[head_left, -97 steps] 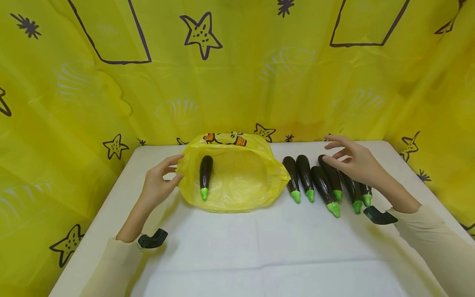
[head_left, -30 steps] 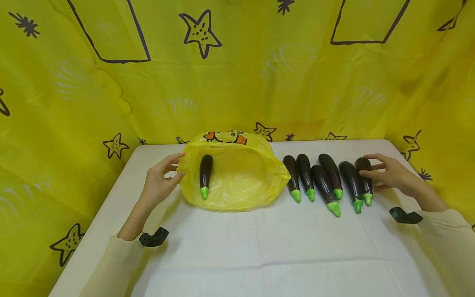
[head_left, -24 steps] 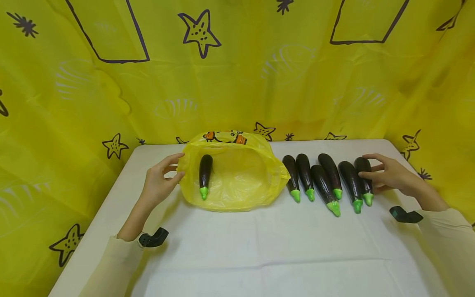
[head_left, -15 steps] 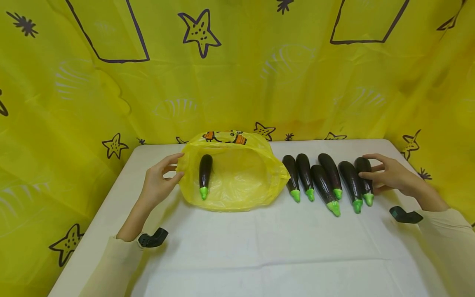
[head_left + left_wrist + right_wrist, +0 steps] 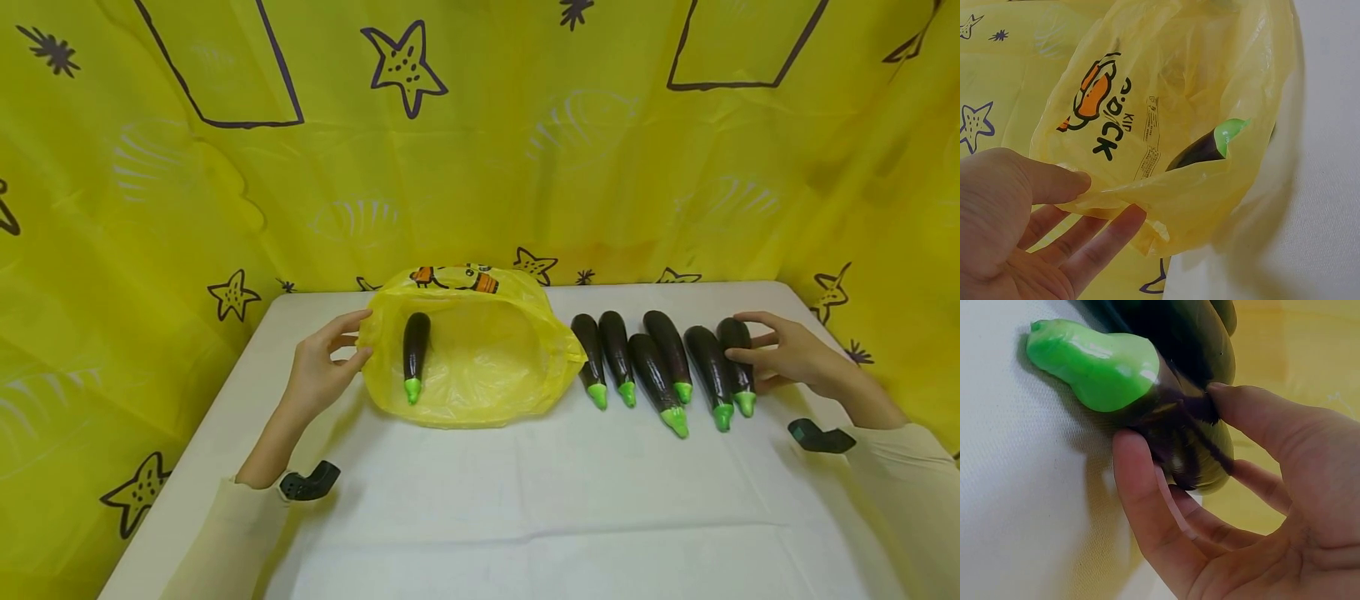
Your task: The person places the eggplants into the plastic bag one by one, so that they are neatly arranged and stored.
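My left hand [image 5: 318,367] holds the left rim of a yellow plastic bag [image 5: 558,346], thumb and fingers on either side of the film in the left wrist view. The bag's mouth gapes toward me, and one dark eggplant [image 5: 416,346] with a green stem end lies inside near the left. At the far right of a row, my right hand [image 5: 791,354] grips the last eggplant [image 5: 1185,434], thumb on top and fingers along its outer side. Its green end [image 5: 1094,365] points toward me, low over the white cloth.
Several more eggplants [image 5: 655,375] lie side by side between the bag and my right hand, the leftmost against the bag's edge. A white cloth [image 5: 480,500] covers the table. A yellow printed curtain [image 5: 480,183] hangs behind and at both sides.
My right hand has moved right, from above the middle of the row to the rightmost eggplant, and has stayed there over the last second. The left hand and bag have held still.
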`<state>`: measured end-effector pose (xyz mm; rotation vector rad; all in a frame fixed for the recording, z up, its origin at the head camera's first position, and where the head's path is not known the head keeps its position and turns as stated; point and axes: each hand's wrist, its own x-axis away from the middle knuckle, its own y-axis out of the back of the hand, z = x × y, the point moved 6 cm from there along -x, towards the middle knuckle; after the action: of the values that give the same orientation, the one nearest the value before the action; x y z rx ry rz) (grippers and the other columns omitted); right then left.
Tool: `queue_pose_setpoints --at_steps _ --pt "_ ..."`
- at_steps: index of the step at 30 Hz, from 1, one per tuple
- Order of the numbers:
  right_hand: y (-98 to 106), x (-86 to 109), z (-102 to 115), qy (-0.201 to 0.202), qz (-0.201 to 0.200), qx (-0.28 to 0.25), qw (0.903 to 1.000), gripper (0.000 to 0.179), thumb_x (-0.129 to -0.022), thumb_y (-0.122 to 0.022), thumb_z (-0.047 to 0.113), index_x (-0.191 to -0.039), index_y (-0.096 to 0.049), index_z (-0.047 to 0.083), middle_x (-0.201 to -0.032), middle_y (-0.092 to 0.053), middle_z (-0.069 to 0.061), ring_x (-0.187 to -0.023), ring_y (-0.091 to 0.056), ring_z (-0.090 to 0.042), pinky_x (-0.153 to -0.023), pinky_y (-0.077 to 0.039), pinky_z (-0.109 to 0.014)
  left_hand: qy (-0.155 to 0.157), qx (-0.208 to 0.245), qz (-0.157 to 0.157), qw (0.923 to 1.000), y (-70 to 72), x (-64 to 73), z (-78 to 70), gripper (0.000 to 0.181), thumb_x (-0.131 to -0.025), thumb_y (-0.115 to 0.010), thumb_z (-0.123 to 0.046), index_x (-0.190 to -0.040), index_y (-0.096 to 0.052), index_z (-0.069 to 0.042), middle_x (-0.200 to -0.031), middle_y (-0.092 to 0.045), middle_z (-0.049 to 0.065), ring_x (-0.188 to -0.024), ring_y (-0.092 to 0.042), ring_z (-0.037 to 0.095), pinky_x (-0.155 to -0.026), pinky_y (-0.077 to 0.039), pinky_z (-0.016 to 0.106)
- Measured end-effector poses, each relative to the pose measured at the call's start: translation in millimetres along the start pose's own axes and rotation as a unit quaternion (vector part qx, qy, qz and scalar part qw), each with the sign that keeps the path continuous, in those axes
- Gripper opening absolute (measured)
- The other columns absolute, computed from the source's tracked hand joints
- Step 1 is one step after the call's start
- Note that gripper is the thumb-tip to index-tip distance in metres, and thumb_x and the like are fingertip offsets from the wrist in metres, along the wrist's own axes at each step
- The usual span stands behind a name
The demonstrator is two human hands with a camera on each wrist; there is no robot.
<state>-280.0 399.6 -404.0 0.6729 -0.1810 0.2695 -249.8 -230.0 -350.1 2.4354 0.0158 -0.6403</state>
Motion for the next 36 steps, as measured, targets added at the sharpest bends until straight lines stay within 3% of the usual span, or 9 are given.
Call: queue_pose_setpoints --at_steps 17,19,22,25,31,36 --pt "16 3.5 15 0.031 -0.041 0.022 0.9985 0.08 -0.101 -0.068 0.022 -0.158 -0.018 -0.002 -0.141 -0.031 -0.049 -0.08 -0.072 -0.031 -0.069 -0.065 -0.044 -0.019 -0.02 -0.006 0.9996 1.6 -0.1 -2.8 0.054 -0.087 -0.075 0.011 -0.137 -0.063 -0.003 -0.134 -0.065 0.018 -0.103 -0.071 0.038 -0.08 -0.051 0.006" --pt "17 4.8 19 0.04 -0.045 0.011 0.9981 0.077 -0.102 -0.068 0.021 -0.158 -0.019 -0.001 -0.141 -0.031 -0.048 -0.079 -0.073 -0.032 -0.068 -0.065 -0.045 -0.021 -0.023 -0.006 0.9995 1.7 -0.1 -3.4 0.054 -0.086 -0.076 0.011 -0.137 -0.063 -0.003 -0.134 -0.065 0.018 -0.103 -0.071 0.037 -0.083 -0.056 0.014" --pt "19 6.5 26 0.052 -0.05 0.008 0.9973 0.077 -0.102 -0.068 0.02 -0.158 -0.019 0.001 -0.142 -0.03 -0.047 -0.078 -0.073 -0.032 -0.068 -0.064 -0.046 -0.022 -0.025 -0.006 0.9994 1.5 0.1 -3.6 0.053 -0.087 -0.076 0.01 -0.137 -0.064 -0.003 -0.134 -0.065 0.017 -0.103 -0.071 0.037 -0.086 -0.062 0.035" --pt "20 7.9 34 0.059 -0.057 0.018 0.9965 0.079 -0.101 -0.068 0.021 -0.16 -0.018 0.001 -0.143 -0.031 -0.047 -0.077 -0.074 -0.032 -0.067 -0.064 -0.046 -0.02 -0.024 -0.005 0.9995 0.7 0.6 -2.5 0.053 -0.087 -0.075 0.01 -0.137 -0.063 -0.003 -0.134 -0.065 0.017 -0.104 -0.071 0.037 -0.085 -0.06 0.052" --pt "20 10.1 49 0.066 -0.062 0.03 0.9955 0.082 -0.102 -0.068 0.02 -0.162 -0.015 0.001 -0.144 -0.029 -0.047 -0.075 -0.075 -0.03 -0.068 -0.065 -0.044 -0.023 -0.024 -0.005 0.9994 -0.3 0.4 -1.2 0.053 -0.087 -0.075 0.01 -0.137 -0.063 -0.004 -0.135 -0.065 0.018 -0.104 -0.07 0.037 -0.085 -0.06 0.054" --pt "20 10.6 59 0.071 -0.066 0.01 0.9952 0.084 -0.101 -0.068 0.02 -0.164 -0.014 0.006 -0.147 -0.028 -0.045 -0.074 -0.076 -0.031 -0.07 -0.065 -0.042 -0.025 -0.018 -0.005 0.9995 -0.7 0.2 -1.8 0.053 -0.087 -0.075 0.011 -0.137 -0.063 -0.002 -0.134 -0.065 0.019 -0.104 -0.07 0.038 -0.084 -0.059 0.058"
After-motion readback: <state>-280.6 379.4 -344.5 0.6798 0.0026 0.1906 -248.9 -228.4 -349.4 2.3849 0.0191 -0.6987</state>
